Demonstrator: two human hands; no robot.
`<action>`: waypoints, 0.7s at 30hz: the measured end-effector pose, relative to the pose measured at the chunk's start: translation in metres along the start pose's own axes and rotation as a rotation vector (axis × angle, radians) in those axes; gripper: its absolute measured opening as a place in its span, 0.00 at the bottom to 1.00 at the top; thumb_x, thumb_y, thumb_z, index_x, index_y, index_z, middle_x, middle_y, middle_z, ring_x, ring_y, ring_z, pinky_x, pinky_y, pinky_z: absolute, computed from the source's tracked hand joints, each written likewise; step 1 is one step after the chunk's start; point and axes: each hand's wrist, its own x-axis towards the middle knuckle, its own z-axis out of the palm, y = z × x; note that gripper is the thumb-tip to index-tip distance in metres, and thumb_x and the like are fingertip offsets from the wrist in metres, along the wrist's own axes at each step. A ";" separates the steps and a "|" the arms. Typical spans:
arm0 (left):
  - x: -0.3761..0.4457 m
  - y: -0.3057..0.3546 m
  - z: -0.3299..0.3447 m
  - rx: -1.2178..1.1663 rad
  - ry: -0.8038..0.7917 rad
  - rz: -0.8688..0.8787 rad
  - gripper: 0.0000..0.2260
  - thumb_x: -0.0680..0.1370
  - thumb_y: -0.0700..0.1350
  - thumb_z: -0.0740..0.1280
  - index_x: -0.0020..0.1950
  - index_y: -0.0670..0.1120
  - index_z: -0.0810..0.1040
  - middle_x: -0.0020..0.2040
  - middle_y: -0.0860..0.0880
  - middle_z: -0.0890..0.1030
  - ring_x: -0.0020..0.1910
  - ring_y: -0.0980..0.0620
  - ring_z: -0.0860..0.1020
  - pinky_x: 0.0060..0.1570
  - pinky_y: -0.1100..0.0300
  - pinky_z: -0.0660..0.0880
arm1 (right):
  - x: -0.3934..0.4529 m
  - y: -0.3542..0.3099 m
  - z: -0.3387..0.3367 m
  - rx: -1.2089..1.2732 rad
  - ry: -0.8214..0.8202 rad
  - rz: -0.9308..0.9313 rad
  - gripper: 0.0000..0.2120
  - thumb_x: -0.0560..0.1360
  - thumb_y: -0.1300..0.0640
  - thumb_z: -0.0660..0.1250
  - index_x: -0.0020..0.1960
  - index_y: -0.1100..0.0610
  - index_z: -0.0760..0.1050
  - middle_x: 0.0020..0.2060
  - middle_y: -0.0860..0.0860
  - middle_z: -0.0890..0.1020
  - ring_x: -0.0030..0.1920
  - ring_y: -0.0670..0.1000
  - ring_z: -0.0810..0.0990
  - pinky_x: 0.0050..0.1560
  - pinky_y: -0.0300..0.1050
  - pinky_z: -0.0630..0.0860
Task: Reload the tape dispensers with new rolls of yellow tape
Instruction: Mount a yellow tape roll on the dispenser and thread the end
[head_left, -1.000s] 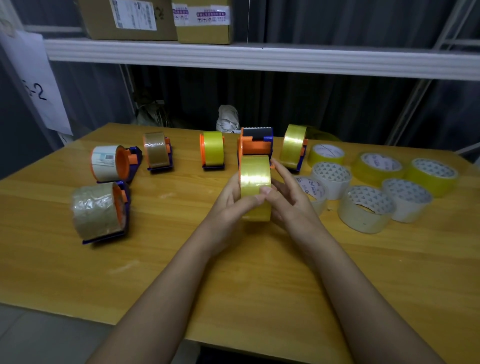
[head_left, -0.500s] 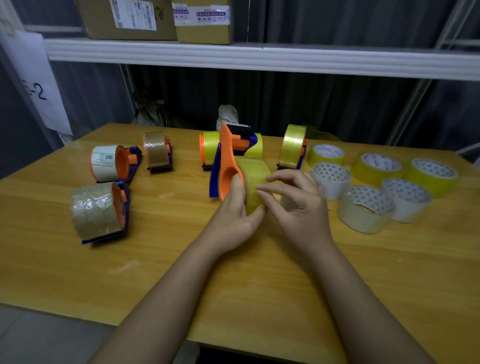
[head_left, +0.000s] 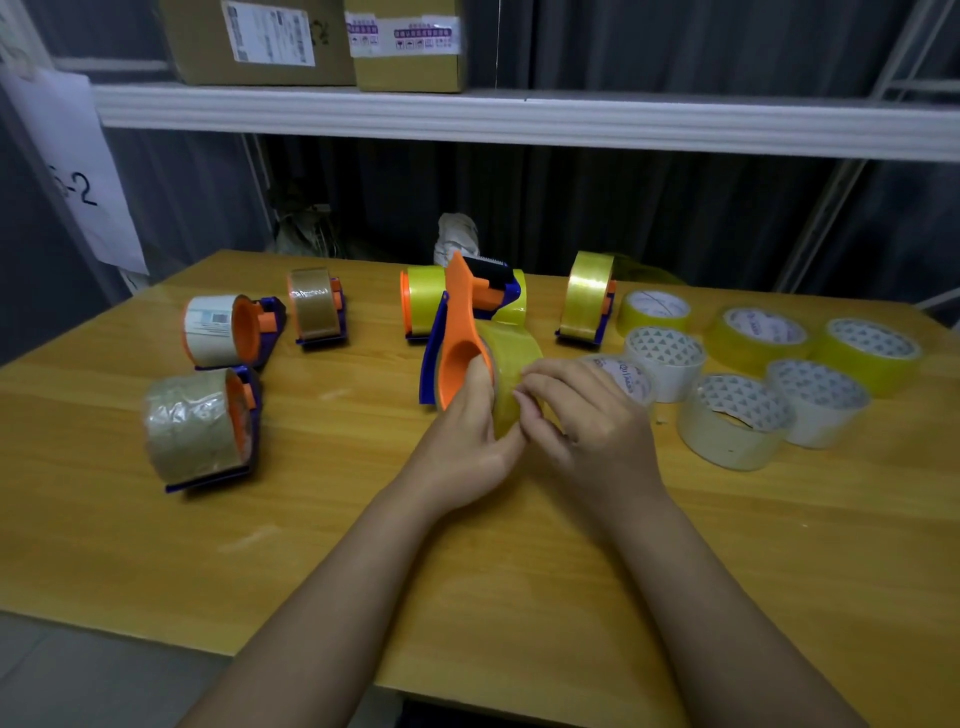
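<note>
While the left hand (head_left: 467, 436) grips the orange tape dispenser (head_left: 460, 332) by its hub, thumb on the orange side plate, the right hand (head_left: 582, 415) pinches the yellow tape roll (head_left: 506, 358) mounted on it. Its long axis rises away from the person, cutter end uppermost, above mid-desk (head_left: 363, 519), just before another yellow-loaded dispenser (head_left: 421, 301).

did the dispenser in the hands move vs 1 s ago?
Yes. The orange dispenser has turned: its orange side plate now faces the camera, left of the yellow roll, partly hiding the loaded yellow dispenser standing behind it on the table.
</note>
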 end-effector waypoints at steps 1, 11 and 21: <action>0.000 0.000 0.001 0.012 0.004 0.005 0.18 0.76 0.50 0.64 0.62 0.45 0.64 0.53 0.42 0.74 0.51 0.42 0.75 0.47 0.40 0.74 | 0.000 0.000 0.000 0.006 0.000 0.015 0.07 0.75 0.61 0.67 0.47 0.63 0.81 0.45 0.55 0.83 0.46 0.52 0.80 0.49 0.39 0.73; 0.000 -0.001 -0.001 0.034 0.021 -0.028 0.20 0.75 0.54 0.64 0.63 0.46 0.64 0.51 0.42 0.74 0.47 0.41 0.76 0.43 0.37 0.74 | -0.002 -0.002 -0.002 0.117 0.003 0.124 0.08 0.75 0.59 0.67 0.49 0.62 0.83 0.49 0.54 0.84 0.50 0.52 0.81 0.53 0.40 0.75; -0.002 -0.005 0.002 0.101 0.027 0.006 0.24 0.74 0.56 0.61 0.66 0.46 0.62 0.52 0.44 0.74 0.47 0.42 0.77 0.46 0.39 0.74 | -0.002 -0.007 0.005 0.017 0.025 0.137 0.07 0.75 0.60 0.66 0.47 0.63 0.81 0.46 0.55 0.83 0.47 0.52 0.80 0.51 0.39 0.73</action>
